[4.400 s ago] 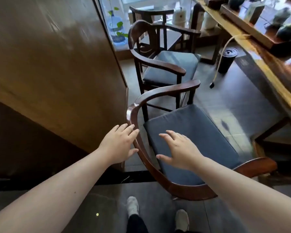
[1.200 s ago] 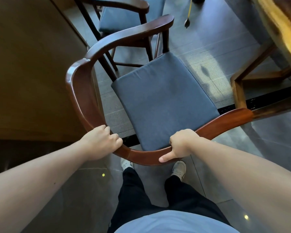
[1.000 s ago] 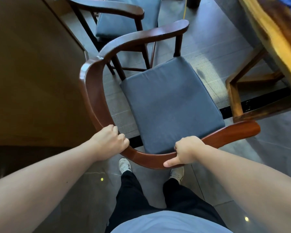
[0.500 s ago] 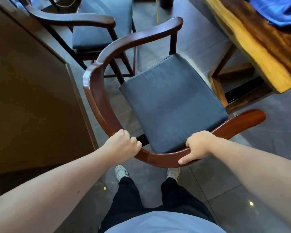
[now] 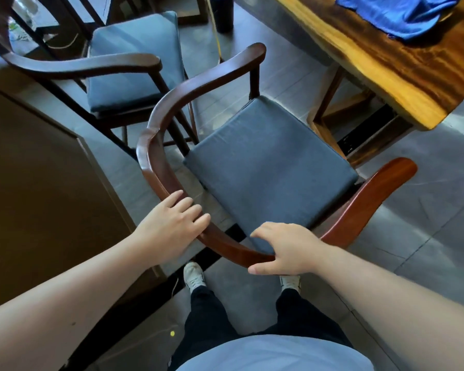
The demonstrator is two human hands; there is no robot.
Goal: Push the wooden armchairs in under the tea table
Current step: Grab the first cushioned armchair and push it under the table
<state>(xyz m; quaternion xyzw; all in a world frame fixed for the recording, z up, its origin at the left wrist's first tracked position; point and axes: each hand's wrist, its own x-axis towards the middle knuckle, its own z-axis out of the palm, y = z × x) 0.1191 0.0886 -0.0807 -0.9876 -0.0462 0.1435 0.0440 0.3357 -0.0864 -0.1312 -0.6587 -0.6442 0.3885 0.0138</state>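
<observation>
The near wooden armchair (image 5: 156, 145), with a curved back rail and a dark blue cushion (image 5: 265, 162), stands right in front of me, angled toward the end of the tea table (image 5: 386, 65). Its seat lies outside the tabletop's edge, and its front corner is close to the table's wooden leg (image 5: 323, 124). My left hand (image 5: 172, 226) lies flat on the left of the back rail with fingers stretched out. My right hand (image 5: 284, 247) straddles the rail's middle with fingers loose and spread. A second armchair (image 5: 134, 62) of the same kind stands behind, at the upper left.
A tall brown wooden panel (image 5: 38, 183) stands close on the left. A blue cloth (image 5: 399, 12) lies on the tabletop. A black cylinder (image 5: 223, 12) and a yellow cord (image 5: 214, 36) are on the grey tile floor beyond the chairs. My feet are just behind the chair.
Both hands gripped the back rail and swung the chair toward the table's end. Now their fingers have uncurled and rest loosely on the rail.
</observation>
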